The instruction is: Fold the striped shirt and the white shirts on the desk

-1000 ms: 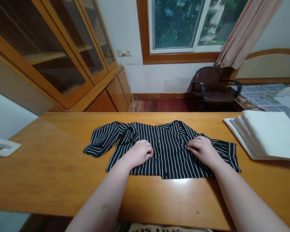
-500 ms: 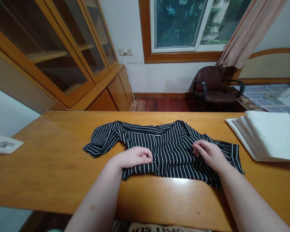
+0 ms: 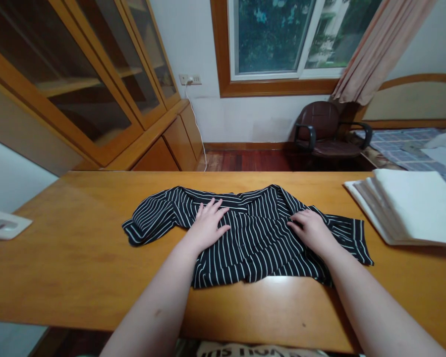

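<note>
Wide wooden table point(image 3: 78, 258) in a bedroom, glass cupboard point(image 3: 78, 84) at 10 o'clock, window point(image 3: 271, 37) at 12, brown chair point(image 3: 325, 131) at 1, white folded pile point(image 3: 412, 208) at 3. Striped shirt point(image 3: 260, 245) flat in the middle of the table. Left hand point(image 3: 208, 225) open on it, fingers spread wide; right hand point(image 3: 310, 229) on the cloth toward 3 o'clock, fingers bent, hard to tell if pinching.

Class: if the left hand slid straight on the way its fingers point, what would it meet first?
Probably the collar edge of the striped shirt, just beyond the left hand; then the table. Depth is uncertain.
</note>
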### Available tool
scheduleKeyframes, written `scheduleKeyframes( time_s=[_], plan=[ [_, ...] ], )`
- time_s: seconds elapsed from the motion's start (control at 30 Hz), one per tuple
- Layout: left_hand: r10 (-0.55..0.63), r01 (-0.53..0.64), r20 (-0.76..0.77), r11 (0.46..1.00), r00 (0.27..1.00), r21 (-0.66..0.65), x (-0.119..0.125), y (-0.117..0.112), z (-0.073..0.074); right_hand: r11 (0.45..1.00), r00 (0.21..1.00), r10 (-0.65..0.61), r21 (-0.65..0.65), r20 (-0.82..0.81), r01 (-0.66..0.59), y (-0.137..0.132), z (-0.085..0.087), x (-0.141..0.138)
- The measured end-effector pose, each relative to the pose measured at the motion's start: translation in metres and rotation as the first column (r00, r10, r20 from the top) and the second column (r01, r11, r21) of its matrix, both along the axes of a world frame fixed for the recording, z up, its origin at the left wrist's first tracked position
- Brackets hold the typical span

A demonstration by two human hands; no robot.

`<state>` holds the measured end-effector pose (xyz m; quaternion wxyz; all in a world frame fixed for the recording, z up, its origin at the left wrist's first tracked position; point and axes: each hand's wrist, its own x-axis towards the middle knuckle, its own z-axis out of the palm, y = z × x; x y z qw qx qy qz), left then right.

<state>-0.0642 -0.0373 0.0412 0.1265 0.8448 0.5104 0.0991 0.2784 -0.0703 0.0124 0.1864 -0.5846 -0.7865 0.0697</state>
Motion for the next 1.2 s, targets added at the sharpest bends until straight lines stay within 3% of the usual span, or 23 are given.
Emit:
scheduleKeyframes(
  time_s=[0.1,0.2,0.27,0.37,0.4,0.47,0.53,0.57,0.67,0.73,0.8,0.87,1.0,1.07,1.2],
  plan=[
    [-0.034,0.035,-0.031,0.999,0.999,0.033,0.003,0.004,-0.006,0.994,0.997,0.029,0.11,-0.078,-0.02,-0.003,0.012,0.002],
    [-0.072,0.071,0.024,0.996,0.997,0.056,0.003,0.004,-0.002,0.987,0.973,0.081,0.151,-0.214,-0.05,-0.012,0.024,0.006],
    [-0.077,0.073,0.059,0.995,0.995,0.064,0.002,0.002,0.001,0.994,0.932,0.102,0.078,-0.346,-0.08,-0.018,0.029,0.008],
    [-0.06,0.057,0.047,0.996,0.997,0.067,0.0,0.0,0.001,0.97,0.856,0.061,-0.172,-0.513,-0.172,-0.027,0.035,0.007],
    [-0.053,0.051,0.028,0.997,0.998,0.058,0.0,0.0,-0.001,0.931,0.838,0.061,-0.272,-0.543,-0.244,-0.029,0.038,0.005],
    [-0.042,0.042,-0.014,0.999,0.999,0.023,0.001,0.001,-0.005,0.787,0.805,0.098,-0.45,-0.586,-0.423,-0.032,0.043,-0.001],
    [-0.043,0.042,-0.043,0.999,0.998,-0.013,0.002,0.002,-0.008,0.662,0.781,0.104,-0.543,-0.615,-0.516,-0.033,0.046,-0.009],
    [-0.044,0.043,-0.05,0.999,0.998,-0.014,0.002,0.003,-0.008,0.663,0.788,0.089,-0.554,-0.609,-0.503,-0.032,0.047,-0.012],
    [-0.058,0.06,-0.037,0.997,0.998,0.054,0.003,0.003,-0.002,0.854,0.866,0.057,-0.425,-0.497,-0.3,-0.025,0.039,-0.018],
    [-0.1,0.098,0.018,0.99,0.995,0.097,0.003,0.002,0.007,0.93,0.923,0.091,-0.3,-0.375,-0.213,-0.019,0.027,-0.017],
    [-0.156,0.151,0.08,0.986,0.985,0.065,0.001,-0.002,0.016,0.945,0.958,0.13,-0.262,-0.257,-0.198,-0.013,0.012,-0.015],
    [-0.177,0.187,0.119,0.979,0.977,-0.08,-0.001,-0.006,0.022,0.951,0.979,0.131,-0.259,-0.159,-0.169,-0.009,-0.002,-0.012],
    [-0.081,0.141,0.139,0.853,0.987,-0.503,-0.003,-0.012,0.022,0.97,0.998,0.051,-0.235,-0.028,-0.056,-0.004,-0.016,-0.009],
    [-0.001,0.036,0.07,0.863,0.998,-0.504,-0.002,-0.011,0.017,0.975,1.0,0.002,-0.221,0.026,0.004,-0.003,-0.017,-0.008],
    [0.08,-0.091,-0.054,0.959,0.995,-0.267,0.0,-0.003,0.006,0.977,0.996,-0.034,-0.205,0.088,0.052,-0.001,-0.018,-0.004]
  ],
)
